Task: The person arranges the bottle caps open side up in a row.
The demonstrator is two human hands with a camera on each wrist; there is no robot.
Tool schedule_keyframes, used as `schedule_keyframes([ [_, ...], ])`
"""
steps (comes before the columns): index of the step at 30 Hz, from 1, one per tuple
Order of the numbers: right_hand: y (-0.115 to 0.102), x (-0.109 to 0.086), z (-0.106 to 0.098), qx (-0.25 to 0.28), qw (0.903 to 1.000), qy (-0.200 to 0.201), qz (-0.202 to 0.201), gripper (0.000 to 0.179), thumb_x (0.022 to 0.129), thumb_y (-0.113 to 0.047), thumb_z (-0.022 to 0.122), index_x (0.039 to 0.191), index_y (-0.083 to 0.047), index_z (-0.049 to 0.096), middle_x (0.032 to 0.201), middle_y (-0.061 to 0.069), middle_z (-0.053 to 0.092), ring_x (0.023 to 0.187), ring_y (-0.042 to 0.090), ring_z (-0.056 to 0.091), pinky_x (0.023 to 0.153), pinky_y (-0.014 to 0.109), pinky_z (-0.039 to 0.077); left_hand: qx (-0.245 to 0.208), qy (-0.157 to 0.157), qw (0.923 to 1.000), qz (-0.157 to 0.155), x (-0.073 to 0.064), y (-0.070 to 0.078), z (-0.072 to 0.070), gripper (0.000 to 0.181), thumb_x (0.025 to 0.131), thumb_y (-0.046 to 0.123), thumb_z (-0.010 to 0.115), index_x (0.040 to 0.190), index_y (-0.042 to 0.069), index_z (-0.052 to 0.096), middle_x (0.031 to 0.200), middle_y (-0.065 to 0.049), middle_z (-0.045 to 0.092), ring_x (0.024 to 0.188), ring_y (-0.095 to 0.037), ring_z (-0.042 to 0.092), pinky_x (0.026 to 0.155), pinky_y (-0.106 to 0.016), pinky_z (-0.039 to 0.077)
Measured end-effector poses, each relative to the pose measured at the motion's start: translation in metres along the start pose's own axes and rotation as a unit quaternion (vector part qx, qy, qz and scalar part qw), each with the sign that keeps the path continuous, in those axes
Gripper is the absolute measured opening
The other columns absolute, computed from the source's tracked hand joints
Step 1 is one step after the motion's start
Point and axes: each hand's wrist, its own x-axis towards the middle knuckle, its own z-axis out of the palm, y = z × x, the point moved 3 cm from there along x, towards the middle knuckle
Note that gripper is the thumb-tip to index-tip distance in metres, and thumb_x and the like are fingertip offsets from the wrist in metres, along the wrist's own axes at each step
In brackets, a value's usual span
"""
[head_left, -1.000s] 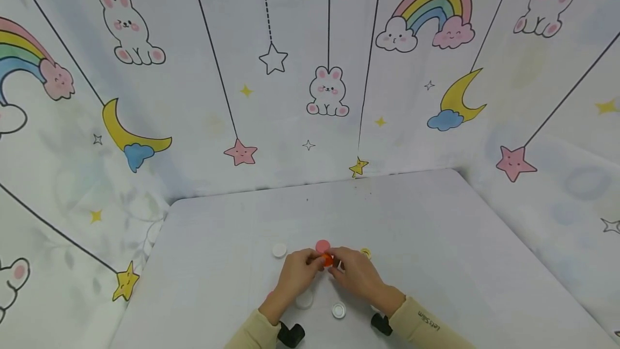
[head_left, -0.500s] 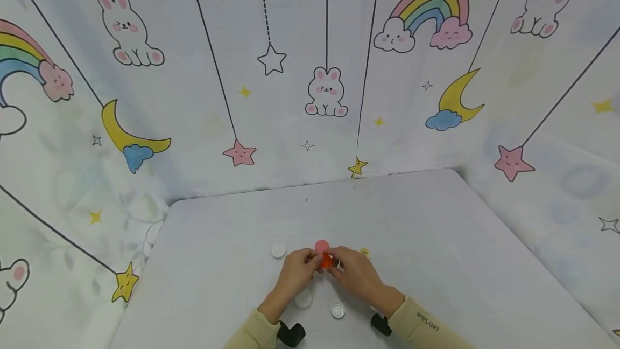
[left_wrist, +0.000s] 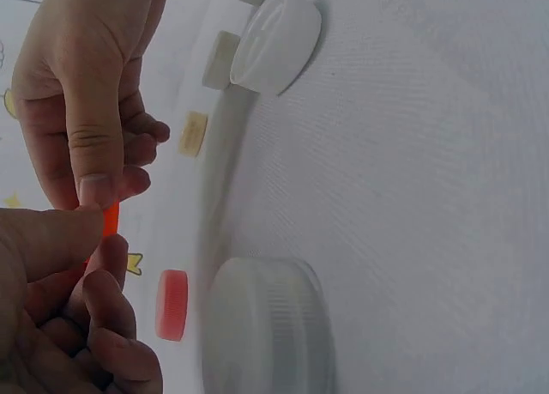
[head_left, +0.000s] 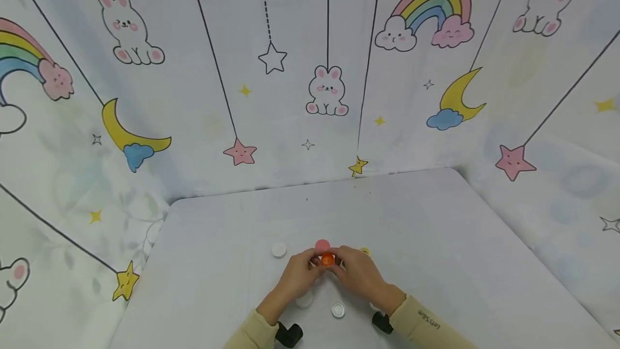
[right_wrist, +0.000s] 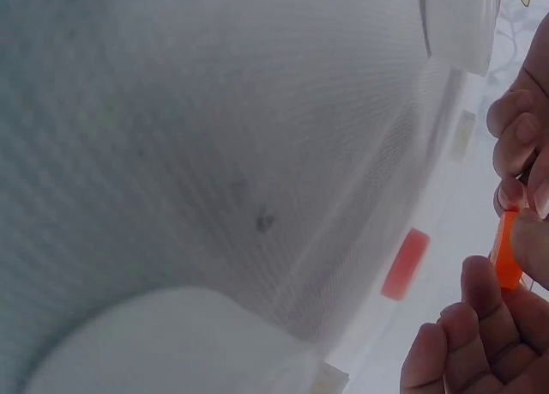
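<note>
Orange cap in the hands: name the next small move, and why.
Probably lower the orange cap to the table near the pink cap: the left hand and right hand pinch it above the table, while the pink cap rests there.

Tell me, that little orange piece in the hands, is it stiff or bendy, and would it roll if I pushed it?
The orange piece is probably stiff, showing no bend between the left hand and right hand. It's likely light, being small enough for fingertips to pinch. From the head view it looks round, so it may roll if pushed on edge.
</note>
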Motion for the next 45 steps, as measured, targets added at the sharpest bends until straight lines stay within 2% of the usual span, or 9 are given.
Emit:
schedule_keyframes([
  [4,0.0,0.0,0.0,0.001,1.0,-0.008,0.004,0.031,0.085,-0.025,0.076,0.113,-0.013,0.07,0.078,-0.013,0.055,0.067,0.001,0.046,0.06,0.019,0.043,0.009,-0.003,0.9999,0.005,0.001,0.0,0.0,0.028,0.087,0.012,0.071,0.115,0.009,0.067,0.08,0.008,0.058,0.061,-0.001,0.048,0.054,-0.019,0.042],
  [12,0.0,-0.001,0.0,-0.001,0.9999,-0.016,0.003,0.026,0.085,-0.025,0.076,0.107,-0.013,0.07,0.076,-0.012,0.055,0.064,0.002,0.045,0.059,0.02,0.041,0.057,0.0,0.9978,0.035,0.001,-0.002,0.0,0.024,0.087,0.01,0.072,0.11,0.009,0.068,0.081,0.007,0.061,0.061,-0.001,0.047,0.055,-0.02,0.042],
  [17,0.0,-0.001,0.003,-0.015,0.9997,-0.016,-0.006,0.023,0.085,-0.025,0.076,0.105,-0.013,0.072,0.079,-0.011,0.059,0.07,0.005,0.049,0.064,0.023,0.044,0.118,0.004,0.992,0.046,0.003,-0.003,0.003,0.019,0.085,0.014,0.073,0.104,0.014,0.068,0.079,0.011,0.06,0.061,-0.002,0.047,0.055,-0.02,0.04],
  [23,0.001,-0.002,0.007,-0.034,0.999,-0.029,-0.009,0.023,0.083,-0.023,0.077,0.103,-0.012,0.074,0.082,-0.009,0.062,0.077,0.009,0.051,0.069,0.026,0.047,0.163,0.002,0.9851,0.054,0.001,-0.002,0.008,0.025,0.084,0.016,0.074,0.108,0.012,0.07,0.082,0.008,0.065,0.067,-0.002,0.05,0.061,-0.022,0.043],
  [30,0.002,-0.002,0.008,-0.022,0.9984,-0.051,0.006,0.025,0.083,-0.023,0.078,0.104,-0.011,0.072,0.091,-0.005,0.07,0.083,0.011,0.059,0.076,0.032,0.051,0.187,0.007,0.9811,0.05,-0.002,0.004,0.01,0.021,0.082,0.016,0.076,0.101,0.01,0.071,0.082,0.005,0.065,0.069,-0.005,0.054,0.064,-0.026,0.046],
  [37,0.0,-0.001,0.007,-0.011,0.9972,-0.073,0.008,0.019,0.082,-0.022,0.078,0.098,-0.012,0.074,0.084,-0.008,0.068,0.076,0.007,0.057,0.072,0.03,0.051,0.196,0.007,0.9793,0.05,-0.004,0.006,0.011,0.019,0.08,0.018,0.078,0.097,0.011,0.071,0.079,0.006,0.064,0.068,-0.006,0.054,0.064,-0.026,0.046],
  [45,0.003,-0.001,0.008,-0.01,0.9954,-0.095,0.003,0.021,0.083,-0.023,0.078,0.099,-0.011,0.074,0.08,-0.008,0.063,0.072,0.003,0.053,0.068,0.027,0.049,0.207,0.018,0.9761,0.062,-0.007,0.006,0.014,0.017,0.079,0.018,0.078,0.091,0.01,0.07,0.073,0.006,0.055,0.064,-0.007,0.047,0.059,-0.025,0.041],
])
